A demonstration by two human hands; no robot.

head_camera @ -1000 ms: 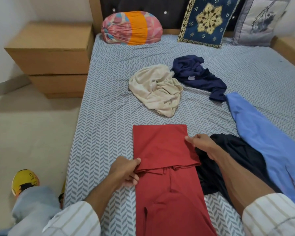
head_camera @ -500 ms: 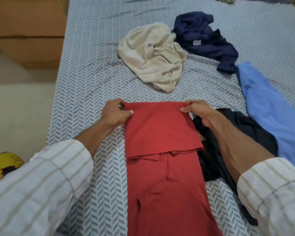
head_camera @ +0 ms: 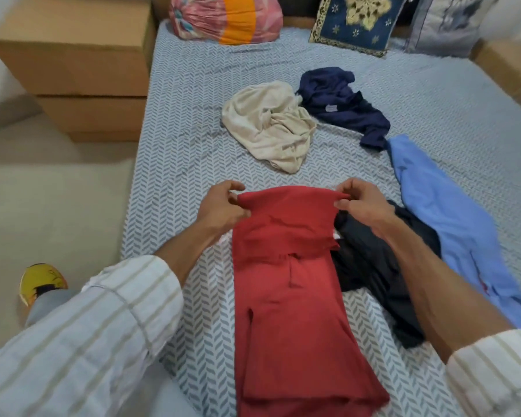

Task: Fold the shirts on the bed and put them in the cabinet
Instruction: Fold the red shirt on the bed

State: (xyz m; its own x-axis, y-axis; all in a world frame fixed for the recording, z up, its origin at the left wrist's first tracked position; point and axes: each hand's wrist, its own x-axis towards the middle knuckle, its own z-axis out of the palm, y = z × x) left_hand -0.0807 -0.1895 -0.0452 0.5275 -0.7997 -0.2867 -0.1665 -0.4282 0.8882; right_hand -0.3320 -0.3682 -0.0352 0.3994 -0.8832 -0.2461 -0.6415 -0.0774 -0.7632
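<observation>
Head view: left hand (head_camera: 223, 206) and right hand (head_camera: 363, 203) pinch the red shirt (head_camera: 286, 266) by its far fold, strung between them — uneven pulling (a judgement) could skew the fold.

Both hands now pinch the far corners of the red shirt (head_camera: 286, 266): left hand (head_camera: 223, 207) at 10 o'clock, right hand (head_camera: 363, 203) at 2 o'clock. A second ago they lay lower, at its sides. That far edge has lifted off the bed (head_camera: 193, 145).

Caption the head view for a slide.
Both hands, left hand and right hand, pinch the red shirt's far fold on the bed.
</observation>
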